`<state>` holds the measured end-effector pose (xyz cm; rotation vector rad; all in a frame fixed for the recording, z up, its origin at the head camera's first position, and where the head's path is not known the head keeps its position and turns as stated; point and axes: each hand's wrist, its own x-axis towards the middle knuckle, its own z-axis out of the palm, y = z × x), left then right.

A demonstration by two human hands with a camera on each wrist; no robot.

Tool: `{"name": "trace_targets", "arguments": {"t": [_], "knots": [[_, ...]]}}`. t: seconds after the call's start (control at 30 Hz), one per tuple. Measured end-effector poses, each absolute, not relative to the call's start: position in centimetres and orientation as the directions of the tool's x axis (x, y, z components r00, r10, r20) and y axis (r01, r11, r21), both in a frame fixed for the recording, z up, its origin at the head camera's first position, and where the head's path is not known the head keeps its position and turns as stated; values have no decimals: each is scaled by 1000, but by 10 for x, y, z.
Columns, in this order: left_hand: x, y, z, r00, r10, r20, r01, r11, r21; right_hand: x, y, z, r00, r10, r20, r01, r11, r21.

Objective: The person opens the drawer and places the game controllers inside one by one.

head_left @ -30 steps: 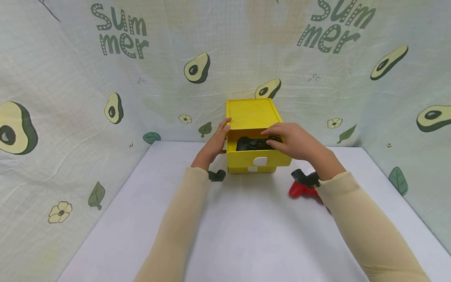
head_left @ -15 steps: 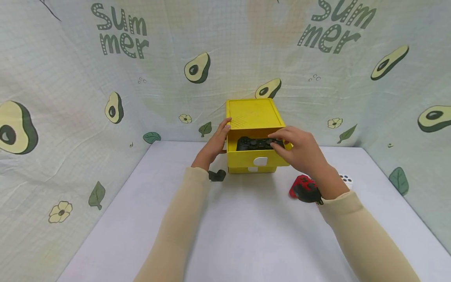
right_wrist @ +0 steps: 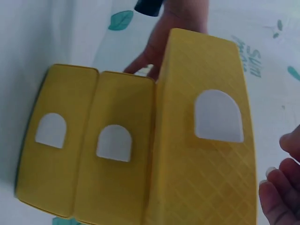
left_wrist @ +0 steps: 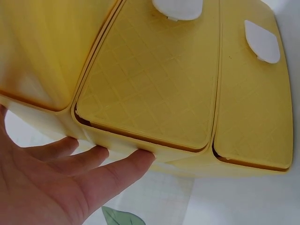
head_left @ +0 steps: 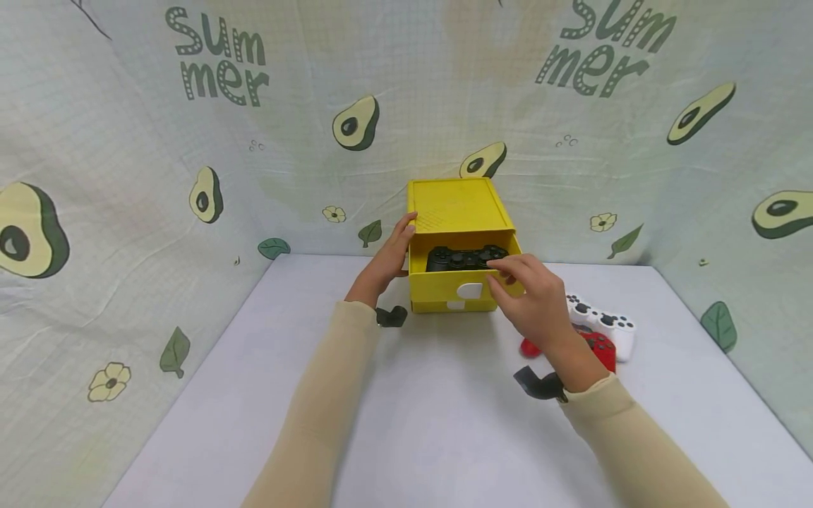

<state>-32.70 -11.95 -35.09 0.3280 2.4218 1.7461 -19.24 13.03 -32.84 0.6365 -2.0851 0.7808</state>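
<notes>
A yellow drawer unit [head_left: 457, 204] stands at the back of the table, its top drawer [head_left: 435, 286] pulled out. Inside that drawer lies a black game controller [head_left: 466, 259]. My left hand [head_left: 386, 257] rests against the unit's left side; in the left wrist view its straight fingers [left_wrist: 117, 178] press on the side wall. My right hand [head_left: 536, 300] is at the drawer's front right corner, fingers loosely bent and holding nothing. The right wrist view has its fingertips [right_wrist: 269, 187] beside the upper edge of the pulled-out drawer front [right_wrist: 206, 173].
A white game controller [head_left: 619, 328] and a red one [head_left: 600, 346] lie on the white table [head_left: 444, 423] to the right, the red one partly hidden behind my right wrist. Two lower drawers [right_wrist: 117, 187] are closed. A printed cloth [head_left: 286, 141] hangs behind and at both sides.
My right hand has drawn back from the black controller, moving down to the drawer's front corner. More of the controllers on the table shows. The left hand has stayed in place.
</notes>
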Motion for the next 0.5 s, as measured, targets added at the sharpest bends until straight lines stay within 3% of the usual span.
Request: {"name": "trace_targets", "arguments": {"t": [0.23, 0.5], "knots": [[-327, -120, -350, -968, 251, 20, 100, 311, 945, -194, 126, -350, -539, -82, 839, -660, 660, -359], [-327, -121, -346, -968, 248, 49, 128, 314, 941, -192, 115, -365, -567, -34, 823, -633, 657, -409]]}}
